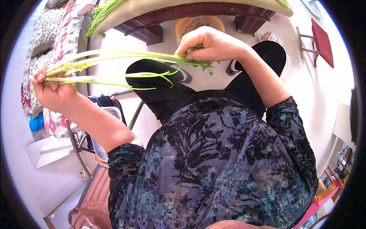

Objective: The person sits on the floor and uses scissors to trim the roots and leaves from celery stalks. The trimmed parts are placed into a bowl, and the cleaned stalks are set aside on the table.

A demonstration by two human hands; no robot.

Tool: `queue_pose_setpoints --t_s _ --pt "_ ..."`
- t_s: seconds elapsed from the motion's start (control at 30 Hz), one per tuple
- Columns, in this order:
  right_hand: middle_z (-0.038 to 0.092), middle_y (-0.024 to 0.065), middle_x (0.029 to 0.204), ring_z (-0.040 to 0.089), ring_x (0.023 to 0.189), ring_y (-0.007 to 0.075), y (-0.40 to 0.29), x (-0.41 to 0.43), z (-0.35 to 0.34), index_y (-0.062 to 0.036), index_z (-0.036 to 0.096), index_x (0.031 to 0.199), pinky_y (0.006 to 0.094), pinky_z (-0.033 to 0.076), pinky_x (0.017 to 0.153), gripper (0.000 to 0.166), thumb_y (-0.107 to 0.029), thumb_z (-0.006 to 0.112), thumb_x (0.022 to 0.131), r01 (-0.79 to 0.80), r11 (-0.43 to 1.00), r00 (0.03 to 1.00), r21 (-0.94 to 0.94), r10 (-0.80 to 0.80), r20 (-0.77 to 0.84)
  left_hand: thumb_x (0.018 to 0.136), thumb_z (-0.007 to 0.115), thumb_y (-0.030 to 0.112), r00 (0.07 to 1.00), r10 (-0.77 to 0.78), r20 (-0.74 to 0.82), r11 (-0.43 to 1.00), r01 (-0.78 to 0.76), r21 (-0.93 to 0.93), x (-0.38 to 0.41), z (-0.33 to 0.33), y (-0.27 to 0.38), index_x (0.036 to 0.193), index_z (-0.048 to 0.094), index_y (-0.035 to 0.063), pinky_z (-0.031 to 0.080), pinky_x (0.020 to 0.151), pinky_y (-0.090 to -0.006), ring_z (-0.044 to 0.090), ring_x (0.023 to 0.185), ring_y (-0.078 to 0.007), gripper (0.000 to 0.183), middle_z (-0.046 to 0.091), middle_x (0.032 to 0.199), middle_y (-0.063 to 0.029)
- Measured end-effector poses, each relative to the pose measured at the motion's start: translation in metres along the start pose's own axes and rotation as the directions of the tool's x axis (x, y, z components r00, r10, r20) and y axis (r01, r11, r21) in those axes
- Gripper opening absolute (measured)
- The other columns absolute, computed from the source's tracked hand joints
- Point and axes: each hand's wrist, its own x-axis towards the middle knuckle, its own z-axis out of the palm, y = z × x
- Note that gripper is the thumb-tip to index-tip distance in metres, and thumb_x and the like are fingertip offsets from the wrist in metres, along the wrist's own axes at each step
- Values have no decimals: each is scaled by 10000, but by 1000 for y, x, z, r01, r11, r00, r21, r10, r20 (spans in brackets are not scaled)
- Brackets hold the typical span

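Several long pale-green celery stalks [111,57] stretch sideways between my hands, above my knees. My left hand [54,88] grips their thick ends at the far left. The leafy end [200,61] of the upper stalks is pinched between the fingers and thumb of my right hand [210,44]. Two lower stalks [114,80] run free from my left hand, and their thin, branching tips bear no leaves. Part of the leaves is hidden behind my right hand.
A cloth-topped low table [200,7] stands ahead, with a bunch of leafy celery [105,14] at its left edge. Below it sits a yellow basin [218,23]. A red-seated stool [321,43] is at right; a patterned sofa cover [61,37] lies at left.
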Motion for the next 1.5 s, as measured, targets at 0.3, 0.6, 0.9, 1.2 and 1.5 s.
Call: queue_pose_setpoints --t_s 0.3,0.6,0.9,1.2,1.5 --pt "601 68 853 571 762 172 -3 -2 -30 -27 639 950 251 456 694 239 40 531 747 43 977 993 -210 -65 -98 891 526 210 982 -50 184 990 24 141 -14 14 -8 870 504 85 296 527 -236 285 413 -66 129 485 663 -11" --pt "578 38 846 531 746 134 -11 -3 -35 -49 556 959 254 441 702 256 -83 620 713 -104 954 975 -281 43 -218 907 506 223 966 -52 252 989 14 149 -16 18 -7 882 496 93 311 517 -224 300 412 -64 132 465 638 -10" --pt "600 49 800 564 744 131 -9 -5 -45 -34 609 926 255 459 712 165 -49 628 762 -3 966 972 -259 -58 -226 905 512 212 971 -43 234 992 13 128 -15 19 -8 885 495 92 307 466 -192 302 422 -60 123 468 653 -13" --pt "609 99 773 592 703 218 -14 -6 -45 -36 628 963 293 471 668 165 -81 583 810 -9 878 983 -478 -80 -165 911 500 223 978 -7 207 989 -25 149 -13 21 -3 899 511 89 270 432 -198 289 430 -50 135 463 663 -9" --pt "590 81 831 587 727 240 -14 -3 -32 -38 632 921 308 471 668 152 -54 584 778 91 851 987 -517 -147 -69 913 481 223 980 -32 195 982 -6 188 4 39 2 891 500 72 236 423 -205 274 425 -48 154 463 681 -14"
